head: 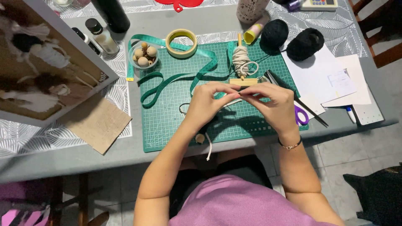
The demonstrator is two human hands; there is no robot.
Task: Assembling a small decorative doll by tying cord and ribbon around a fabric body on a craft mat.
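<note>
- Grey table (104,157) under you, with a green cutting mat (167,121) laid across the middle.
- Your left hand (205,104) and right hand (274,104) are drawn together above the mat, fingertips almost meeting, both pinching a short pale cord (233,100) that runs between them.
- Just below your left wrist, a wooden bead (200,138) sits at the mat's edge with a pale cord end (208,151) hanging off the table.
- Straight ahead of your hands, a wooden peg wound with cream cord (241,60) stands on the mat.
- Purple-handled scissors (300,115) lie just right of your right hand, partly hidden by it.
- Further up the mat, a green tape measure (176,75) loops around, a roll of masking tape (181,42) resting on it, and a small glass bowl of wooden beads (144,55) beside that.
- Two black yarn balls (274,33) sit at the far right, white papers (322,75) below them.
- Off to your left, a framed picture (46,62) leans over a brown cork sheet (96,121).
</note>
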